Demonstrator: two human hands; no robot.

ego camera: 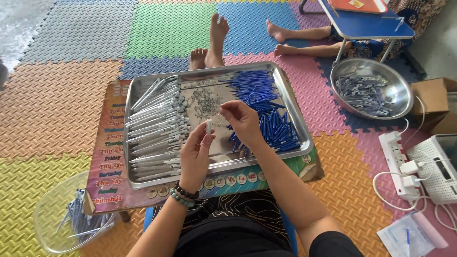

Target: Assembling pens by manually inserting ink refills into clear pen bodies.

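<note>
**Pen assembly, still loads to go**

The steel tray (143, 177) on my lap table holds a big row of white pen barrels (154, 123) on the left and a heap of blue refills (266, 109) on the right, so I reckon plenty is left. A clear bowl (50, 214) by my knee holds some done ones. My left hand (195, 157) pinches one white barrel (208, 126) upright over the tray; my right hand (243, 121) hovers beside it, fingertips nipped on something tiny, can't tell what.

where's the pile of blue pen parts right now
In the head view, the blue pen parts lie heaped in the right half of the metal tray, just beyond the right hand and right of the small springs.
</note>
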